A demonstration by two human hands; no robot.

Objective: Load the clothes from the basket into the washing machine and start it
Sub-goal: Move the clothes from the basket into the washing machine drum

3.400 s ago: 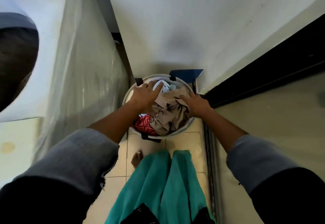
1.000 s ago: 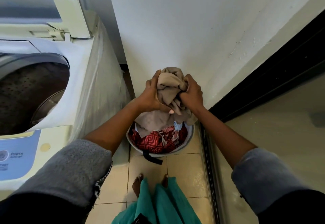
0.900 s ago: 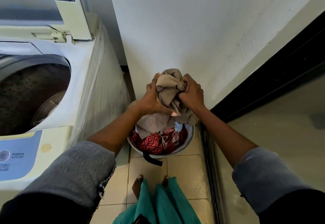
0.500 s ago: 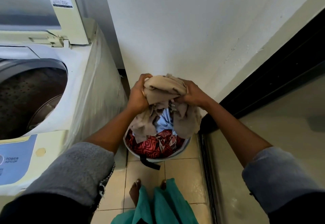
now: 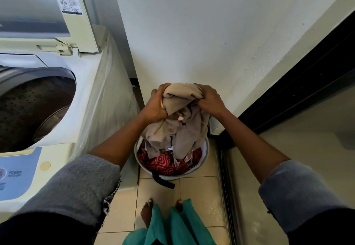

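Observation:
A bundle of beige clothes [image 5: 179, 121] hangs above the round white basket [image 5: 206, 152] on the floor. My left hand [image 5: 154, 104] grips the bundle's left side and my right hand [image 5: 210, 99] grips its right side. Its lower folds still dangle into the basket. Red patterned cloth [image 5: 163, 163] lies in the basket underneath. The top-loading washing machine [image 5: 90, 83] stands to the left, its lid [image 5: 38, 2] raised and its dark drum [image 5: 30, 108] showing.
A white wall [image 5: 192, 33] rises right behind the basket. A dark sliding-door frame [image 5: 297, 91] and its floor track [image 5: 224, 187] run along the right. My bare feet [image 5: 147, 212] stand on pale tiles just before the basket. The machine's blue control panel [image 5: 17, 175] faces me.
Both hands have lifted the beige clothes out of the basket, uncovering the red cloth. In the last half second the bundle has bunched tighter between my hands.

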